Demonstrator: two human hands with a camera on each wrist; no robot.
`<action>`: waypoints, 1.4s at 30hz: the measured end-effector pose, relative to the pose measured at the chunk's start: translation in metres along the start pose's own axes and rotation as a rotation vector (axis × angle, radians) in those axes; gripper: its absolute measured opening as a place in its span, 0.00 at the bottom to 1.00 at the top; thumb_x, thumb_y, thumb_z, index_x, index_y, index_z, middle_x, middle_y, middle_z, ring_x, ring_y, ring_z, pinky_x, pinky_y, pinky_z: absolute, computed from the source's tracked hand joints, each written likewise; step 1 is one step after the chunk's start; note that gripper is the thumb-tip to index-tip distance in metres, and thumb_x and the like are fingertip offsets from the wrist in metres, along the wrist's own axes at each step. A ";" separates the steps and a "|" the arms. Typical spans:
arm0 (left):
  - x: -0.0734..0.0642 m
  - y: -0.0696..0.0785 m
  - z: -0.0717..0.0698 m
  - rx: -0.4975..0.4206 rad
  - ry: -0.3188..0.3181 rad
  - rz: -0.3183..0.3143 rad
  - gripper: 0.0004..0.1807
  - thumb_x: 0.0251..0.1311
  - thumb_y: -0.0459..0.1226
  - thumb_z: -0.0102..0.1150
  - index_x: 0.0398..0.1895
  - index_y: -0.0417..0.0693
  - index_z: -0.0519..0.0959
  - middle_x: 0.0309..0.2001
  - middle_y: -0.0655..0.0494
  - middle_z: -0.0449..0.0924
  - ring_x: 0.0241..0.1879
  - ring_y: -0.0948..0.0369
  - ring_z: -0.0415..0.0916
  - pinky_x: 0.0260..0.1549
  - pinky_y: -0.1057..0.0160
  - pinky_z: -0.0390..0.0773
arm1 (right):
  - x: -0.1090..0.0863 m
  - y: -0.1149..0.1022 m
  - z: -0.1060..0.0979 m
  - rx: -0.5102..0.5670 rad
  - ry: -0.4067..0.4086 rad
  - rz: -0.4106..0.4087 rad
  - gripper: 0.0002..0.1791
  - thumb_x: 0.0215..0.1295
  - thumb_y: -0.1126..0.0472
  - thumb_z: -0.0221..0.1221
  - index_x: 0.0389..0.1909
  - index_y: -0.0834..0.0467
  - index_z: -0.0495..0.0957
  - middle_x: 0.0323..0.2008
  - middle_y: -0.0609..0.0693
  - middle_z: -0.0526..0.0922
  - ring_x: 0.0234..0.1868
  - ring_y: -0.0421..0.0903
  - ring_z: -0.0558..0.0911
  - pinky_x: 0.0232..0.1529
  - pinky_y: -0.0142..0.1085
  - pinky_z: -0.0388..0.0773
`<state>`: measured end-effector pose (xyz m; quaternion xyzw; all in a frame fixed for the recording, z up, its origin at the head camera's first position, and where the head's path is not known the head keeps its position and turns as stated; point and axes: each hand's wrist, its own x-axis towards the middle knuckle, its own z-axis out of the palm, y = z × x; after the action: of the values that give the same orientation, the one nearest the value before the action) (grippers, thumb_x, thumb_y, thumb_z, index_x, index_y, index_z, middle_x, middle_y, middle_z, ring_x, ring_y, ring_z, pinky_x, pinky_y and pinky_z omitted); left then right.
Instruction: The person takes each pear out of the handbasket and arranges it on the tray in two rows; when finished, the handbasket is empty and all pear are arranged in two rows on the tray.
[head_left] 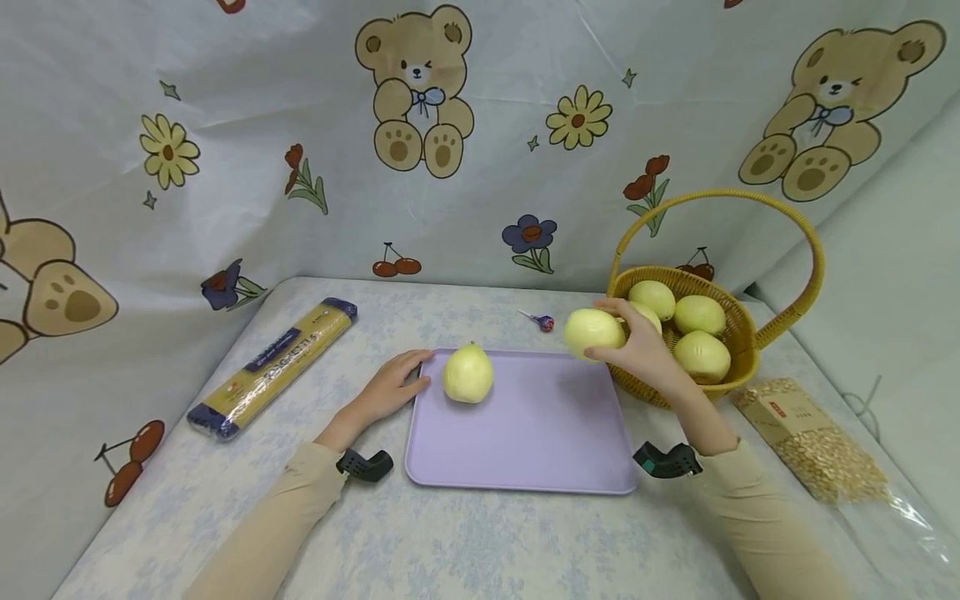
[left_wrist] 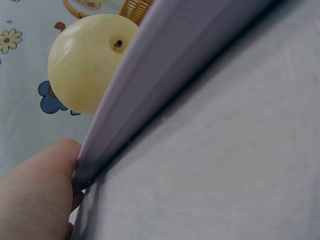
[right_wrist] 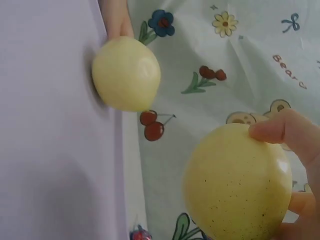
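My right hand [head_left: 641,346] is clasped round a pale yellow pear [head_left: 588,333], thumb on the near side and fingers over the far side, and I have it raised over the back right corner of the lilac tray [head_left: 521,433], just in front of the wicker basket [head_left: 747,337]. My left hand [head_left: 390,385] rests against the tray's left edge near the back corner, its fingers loosely extended; whether any fingertips tuck under the rim, I cannot tell. I expect this fruit to be fairly weighty for its size, firm rather than yielding, with smooth, glossy skin that could slide if I pinch only the tips together. The flesh likely bruises, so spreading the pressure round its widest part seems wiser than squeezing hard; dark specks dot the skin, but I see no split. The stem looks too slight to lift by, judging from the pear on the tray [head_left: 467,375], which stands with its stem up near the back left. Such rounded sides could roll, so a gentle, low release would suit it better than a drop.
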<state>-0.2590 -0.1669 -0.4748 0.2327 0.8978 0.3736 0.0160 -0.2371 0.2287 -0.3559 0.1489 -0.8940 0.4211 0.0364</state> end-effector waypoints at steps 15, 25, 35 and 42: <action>0.003 0.004 -0.001 0.006 -0.006 0.006 0.28 0.69 0.44 0.50 0.69 0.46 0.64 0.69 0.47 0.64 0.71 0.48 0.58 0.71 0.45 0.57 | 0.002 0.003 0.067 -0.024 -0.250 -0.132 0.40 0.43 0.60 0.71 0.61 0.63 0.70 0.58 0.62 0.76 0.49 0.56 0.78 0.47 0.45 0.79; 0.002 0.003 0.000 0.007 -0.001 -0.003 0.28 0.69 0.45 0.50 0.69 0.48 0.64 0.69 0.48 0.64 0.71 0.49 0.57 0.71 0.46 0.56 | 0.002 0.008 0.071 -0.031 -0.334 -0.199 0.38 0.44 0.60 0.71 0.60 0.64 0.70 0.57 0.60 0.77 0.55 0.56 0.77 0.54 0.47 0.76; 0.001 0.002 0.000 0.013 0.013 0.023 0.27 0.68 0.43 0.51 0.68 0.46 0.65 0.68 0.47 0.66 0.70 0.48 0.59 0.70 0.46 0.58 | -0.001 0.004 0.066 -0.027 -0.329 -0.335 0.33 0.44 0.69 0.68 0.57 0.61 0.75 0.59 0.64 0.69 0.62 0.64 0.67 0.63 0.64 0.63; 0.000 0.002 -0.001 0.007 0.009 0.008 0.27 0.68 0.44 0.51 0.68 0.47 0.65 0.68 0.47 0.65 0.71 0.48 0.58 0.70 0.46 0.57 | 0.000 0.003 0.068 -0.042 -0.320 -0.421 0.28 0.47 0.77 0.64 0.54 0.61 0.79 0.63 0.65 0.69 0.65 0.65 0.66 0.62 0.63 0.64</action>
<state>-0.2587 -0.1661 -0.4727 0.2347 0.8981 0.3717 0.0098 -0.2340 0.1787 -0.4014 0.3954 -0.8463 0.3566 -0.0155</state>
